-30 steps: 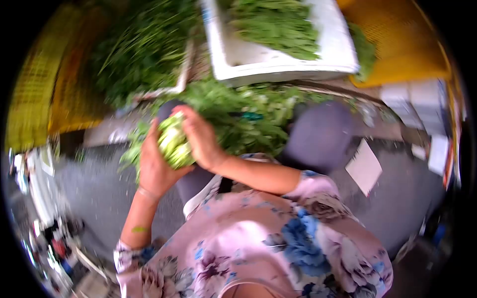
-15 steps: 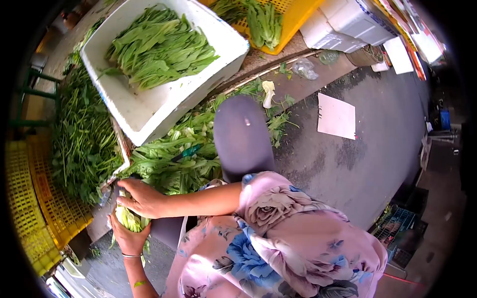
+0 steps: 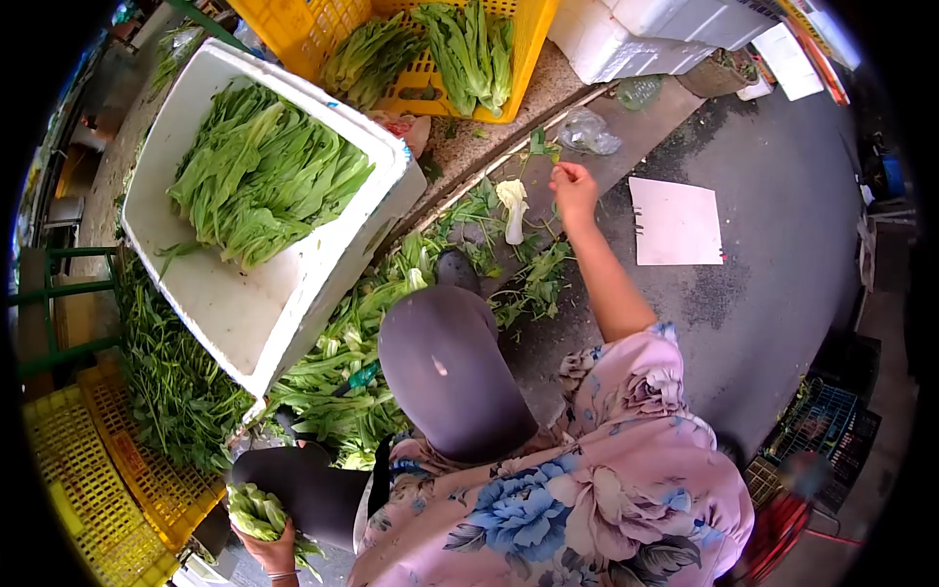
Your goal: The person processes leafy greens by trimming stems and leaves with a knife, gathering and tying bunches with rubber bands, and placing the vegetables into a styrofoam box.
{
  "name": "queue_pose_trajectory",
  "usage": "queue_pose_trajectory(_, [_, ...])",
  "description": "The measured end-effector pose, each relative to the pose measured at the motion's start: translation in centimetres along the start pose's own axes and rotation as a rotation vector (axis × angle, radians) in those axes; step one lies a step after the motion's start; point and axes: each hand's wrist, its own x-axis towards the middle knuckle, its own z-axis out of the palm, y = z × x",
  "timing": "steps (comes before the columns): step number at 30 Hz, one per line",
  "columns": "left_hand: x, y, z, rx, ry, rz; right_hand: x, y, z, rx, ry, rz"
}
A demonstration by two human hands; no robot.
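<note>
Low at the left, my left hand (image 3: 266,550) is wrapped round a bunch of leafy greens (image 3: 256,511), beside my bent knee. My right hand (image 3: 575,194) is stretched out over the ground, its fingertips drawn together; whatever they may pinch is too small to make out. Just left of that hand lies a pale cabbage-like leaf (image 3: 513,210). Loose greens (image 3: 342,391) are heaped on the ground between my legs and the box, with a dark green-handled tool (image 3: 358,379) lying among them. A white foam box (image 3: 303,338) holds a layer of long green leaves (image 3: 269,176).
A yellow crate (image 3: 536,49) with leafy bunches stands behind the foam box. A crumpled plastic bag (image 3: 589,132) and a pale sheet (image 3: 677,222) lie on the dark ground. At the left are thin-stemmed greens (image 3: 176,377) and yellow baskets (image 3: 93,479). White foam boxes (image 3: 626,44) stand at the back.
My right hand has left the bunch and swung far out to the right. My left hand keeps the bunch, now lower in view. The view has shifted, showing more of the yellow crate.
</note>
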Motion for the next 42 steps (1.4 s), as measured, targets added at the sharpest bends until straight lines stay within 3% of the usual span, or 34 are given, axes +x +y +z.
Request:
queue_pose_trajectory(1, [0.2, -0.2, -0.2, 0.071, -0.012, -0.022, 2.2, 1.4, 0.1, 0.003, -0.002, 0.014])
queue_pose_trajectory(3, [0.5, -0.3, -1.0, 0.201, -0.093, -0.074, 6.2, 3.5, 0.7, -0.394, 0.071, -0.106])
queue_pose_trajectory(8, [0.4, -2.7, -1.8, 0.320, -0.081, -0.078, 14.6, 3.5, 4.4, -0.619, 0.127, -0.348])
queue_pose_trajectory(13, [0.9, -0.8, -2.3, 0.255, -0.098, -0.200, 21.1, 3.1, 7.4, -0.684, 0.012, -0.179])
queue_pose_trajectory(15, [1.0, 0.6, -2.3, 0.292, -0.086, -0.274, 24.3, 4.7, 8.0, -0.850, 0.031, -0.331])
queue_pose_trajectory(17, [1.1, -0.6, -2.7, 0.414, -0.090, -0.170, 24.7, 3.8, 8.1, -0.896, -0.011, -0.268])
queue_pose_trajectory(19, [1.8, 1.9, -2.4, 0.438, -0.125, -0.261, 25.1, 3.4, 8.6, -0.943, -0.044, -0.207])
queue_pose_trajectory(22, [1.6, 0.7, -2.3, 0.421, -0.069, -0.105, 25.2, 3.4, 9.3, -1.107, 0.040, -0.172])
queue_pose_trajectory(25, [1.7, 1.0, -2.2, 0.292, -0.088, -0.164, 24.7, 3.6, 8.1, -1.036, -0.032, -0.214])
queue_pose_trajectory(30, [-1.3, -2.9, -2.5, 0.414, 0.011, -0.123, 24.5, 2.6, 2.5, -0.759, -0.056, -0.300])
queue_pose_trajectory(32, [-2.7, -4.6, -2.9, 0.420, 0.000, -0.128, 22.9, 2.1, 0.0, -0.410, -0.148, -0.250])
queue_pose_trajectory(36, [-5.3, -4.8, -2.7, 0.301, 0.058, -0.142, 13.8, -4.7, -2.9, -0.094, -0.169, 0.029])
queue_pose_trajectory(40, [-5.5, -1.8, -2.8, 0.069, 0.053, -0.091, 7.1, -10.2, -2.5, 0.052, -0.300, 0.021])
queue_pose_trajectory(42, [-5.8, -0.7, -3.3, -0.019, 0.024, -0.097, 2.4, -15.0, 0.3, 0.000, -0.463, -0.138])
